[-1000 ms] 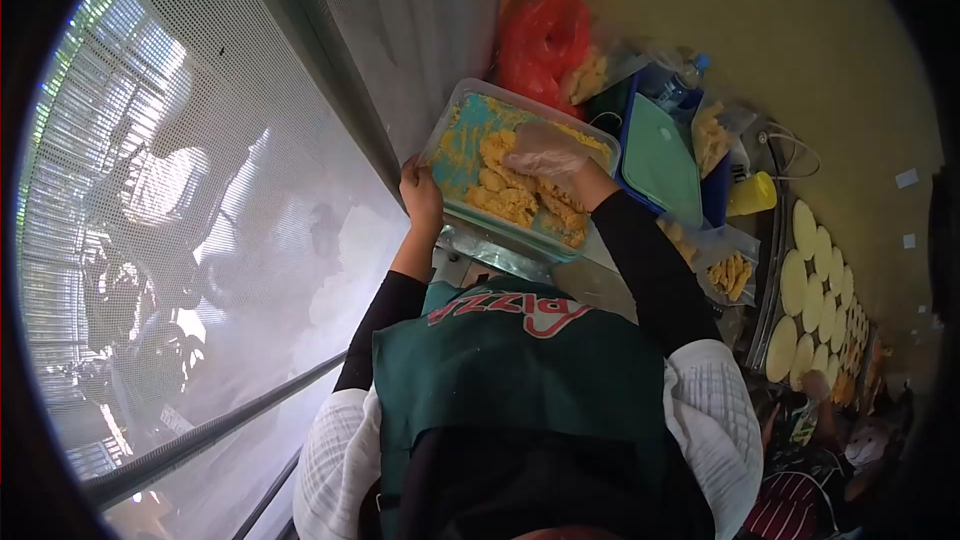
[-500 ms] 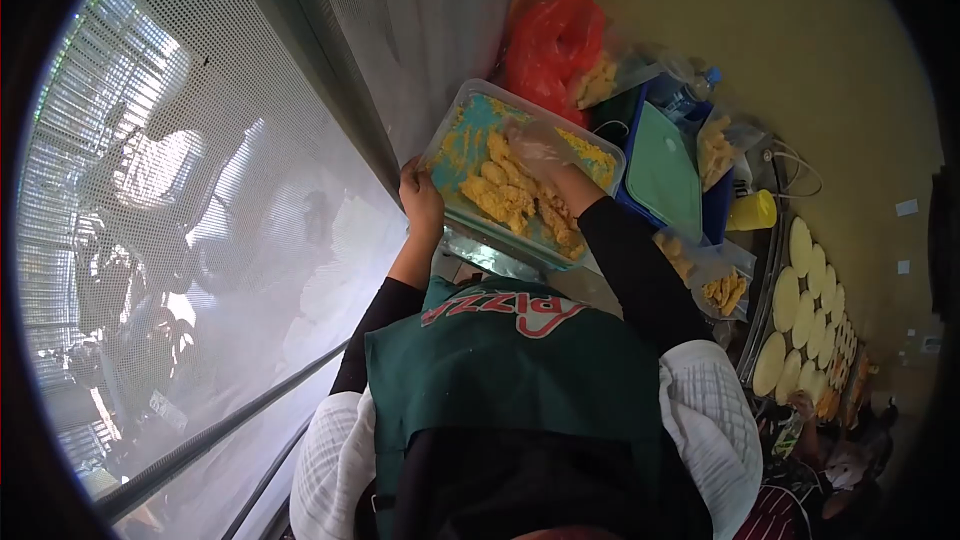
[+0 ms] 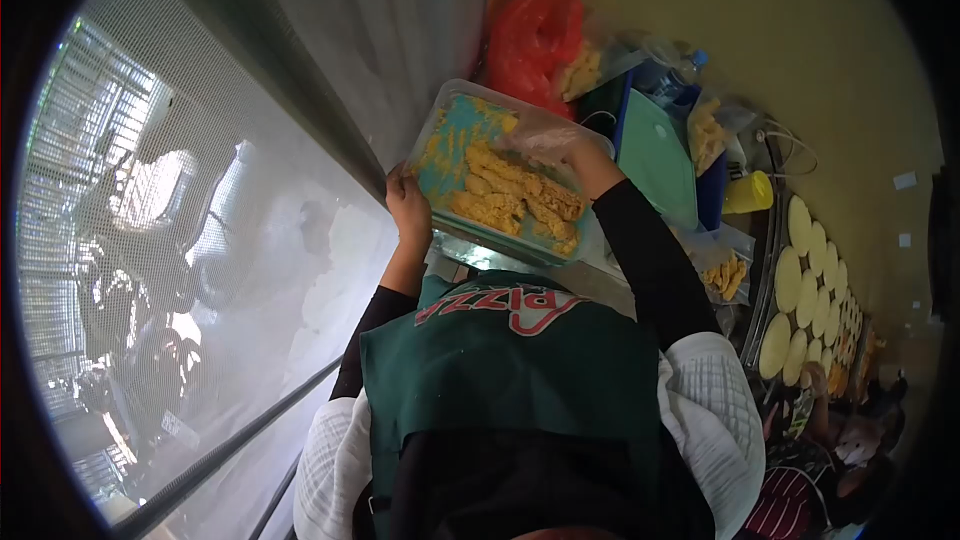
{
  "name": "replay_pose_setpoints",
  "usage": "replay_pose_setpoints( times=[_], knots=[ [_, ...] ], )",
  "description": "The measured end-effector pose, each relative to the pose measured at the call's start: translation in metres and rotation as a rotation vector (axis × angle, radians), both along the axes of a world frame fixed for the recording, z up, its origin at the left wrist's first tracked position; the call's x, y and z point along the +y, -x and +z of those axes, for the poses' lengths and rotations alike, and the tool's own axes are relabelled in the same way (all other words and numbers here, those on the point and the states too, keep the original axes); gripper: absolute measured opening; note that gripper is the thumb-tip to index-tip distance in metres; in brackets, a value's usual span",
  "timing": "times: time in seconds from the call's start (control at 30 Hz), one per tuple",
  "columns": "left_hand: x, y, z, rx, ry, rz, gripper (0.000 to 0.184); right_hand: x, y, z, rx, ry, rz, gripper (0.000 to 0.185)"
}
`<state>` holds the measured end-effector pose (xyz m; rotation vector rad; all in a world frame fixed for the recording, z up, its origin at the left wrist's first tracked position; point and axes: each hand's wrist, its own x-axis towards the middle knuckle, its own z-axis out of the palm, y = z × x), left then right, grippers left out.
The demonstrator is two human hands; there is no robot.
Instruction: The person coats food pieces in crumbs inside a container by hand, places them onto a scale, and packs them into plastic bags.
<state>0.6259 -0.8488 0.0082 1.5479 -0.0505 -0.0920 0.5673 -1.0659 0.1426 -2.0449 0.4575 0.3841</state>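
Note:
A clear rectangular plastic container (image 3: pixel 452 92) with a bluish-green bottom sits in front of me. Inside it lie several long yellow-breaded food pieces (image 3: pixel 495 188), with loose yellow crumbs smeared about. My left hand (image 3: pixel 408 202) grips the container's left rim. At the far right of the container is my right hand (image 3: pixel 548 140), in a clear plastic glove, just beyond the breaded pieces. Its fingers are blurred, and I cannot make out whether they hold anything. A small yellow lump shows near its fingertips.
Mesh sheeting and a post stand close on the left. Behind the container is a red plastic bag (image 3: pixel 535 45). To the right are a green lid (image 3: pixel 655 160), bagged food (image 3: pixel 708 135), a yellow cup (image 3: pixel 748 193) and pale rounds (image 3: pixel 788 280) on a rack. A person (image 3: pixel 850 440) is at lower right.
My right hand has moved from above the pieces toward the container's far right side. The breaded pieces lie lower and closer together. The view has shifted slightly.

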Motion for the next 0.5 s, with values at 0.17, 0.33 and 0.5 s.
replay_pose_setpoints(
  times=[0.17,0.33,0.5],
  knots=[
    [0.016,-0.025,-0.052,-0.298,-0.212,-0.085,0.026,-0.023,0.033,-0.054,-0.583,-0.103,-0.056,0.018],
    [0.018,-0.018,-0.029,-0.159,-0.265,-0.101,0.029,-0.035,0.096,-0.008,-0.675,-1.11,-0.464,0.027],
    [0.02,-0.028,-0.032,0.081,-0.058,-0.137,0.04,-0.057,0.22,0.064,-0.892,-1.026,-0.771,0.034]
  ],
)
